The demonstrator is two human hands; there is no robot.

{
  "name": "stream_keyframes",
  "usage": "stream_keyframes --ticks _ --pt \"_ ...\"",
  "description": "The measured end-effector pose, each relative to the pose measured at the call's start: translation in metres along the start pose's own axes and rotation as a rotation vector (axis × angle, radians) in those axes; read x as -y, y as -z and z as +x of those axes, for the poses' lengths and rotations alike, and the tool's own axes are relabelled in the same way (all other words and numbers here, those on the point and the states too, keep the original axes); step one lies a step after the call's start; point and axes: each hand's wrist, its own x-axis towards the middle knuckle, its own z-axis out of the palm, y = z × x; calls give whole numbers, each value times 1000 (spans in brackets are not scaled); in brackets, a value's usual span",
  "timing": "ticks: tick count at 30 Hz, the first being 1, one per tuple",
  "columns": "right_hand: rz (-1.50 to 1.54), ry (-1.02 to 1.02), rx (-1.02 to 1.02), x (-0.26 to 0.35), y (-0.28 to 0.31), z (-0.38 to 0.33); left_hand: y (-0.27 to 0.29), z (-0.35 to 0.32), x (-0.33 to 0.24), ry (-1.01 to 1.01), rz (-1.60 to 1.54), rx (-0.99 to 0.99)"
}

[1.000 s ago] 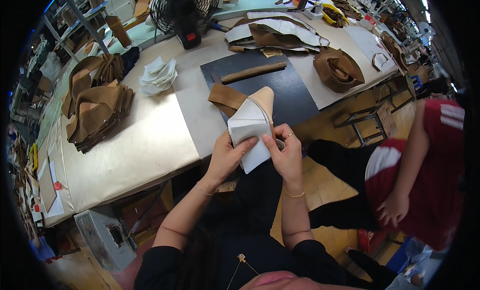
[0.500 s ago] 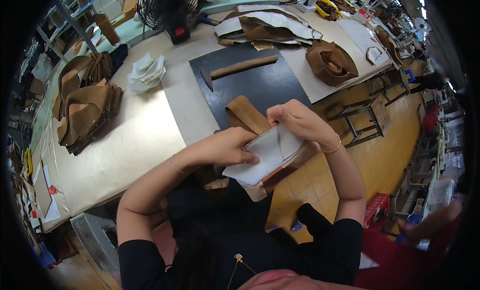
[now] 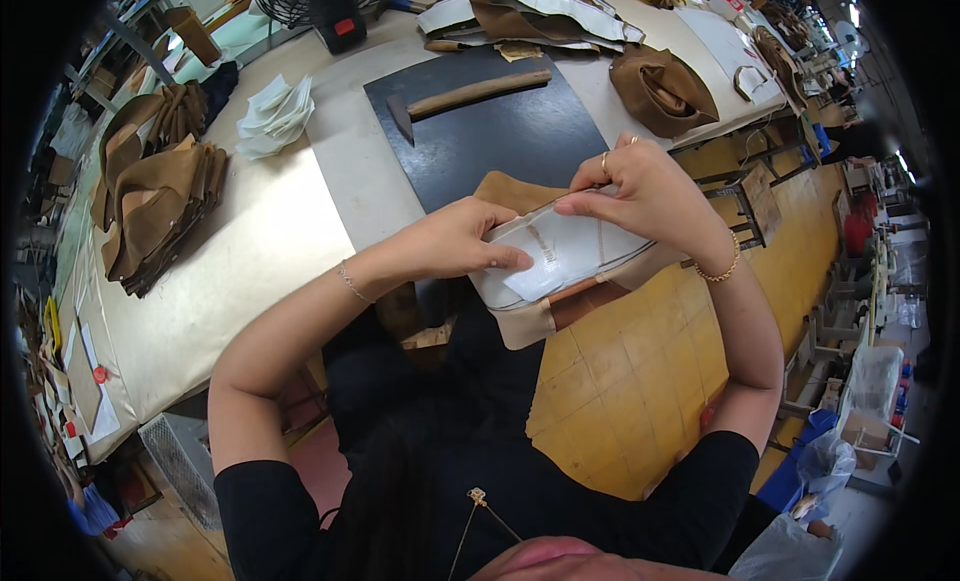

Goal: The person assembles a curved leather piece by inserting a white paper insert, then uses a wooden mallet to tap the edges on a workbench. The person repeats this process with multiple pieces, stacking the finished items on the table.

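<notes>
Thumb and fingers of left hand [image 3: 455, 243] pinch the white-lined leather piece [image 3: 560, 253] near its left end; right hand [image 3: 655, 191] pinches its far edge, thumb against the lining; the piece is held before the body, by the near edge of the table [image 3: 345, 161]; both pinches would best be firm but gentle, I judge, so that the lining lies flat without crease; hands turn toward each other, elbows bent and spread wide; beyond, a hammer [image 3: 470, 98] lies on dark board [image 3: 500, 146]; brown leather stack [image 3: 165, 216] lies to the left.
</notes>
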Motion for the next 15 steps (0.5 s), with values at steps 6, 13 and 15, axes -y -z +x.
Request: stream_keyframes --ticks 6,13,15 --pt "-77 -38 -9 5 13 -9 -1 0 -4 -107 -83 85" --pt "-303 36 -73 8 20 -14 -3 9 -11 -149 124 -14" --pt "-414 108 -175 10 26 -12 5 14 -24 -162 225 -54"
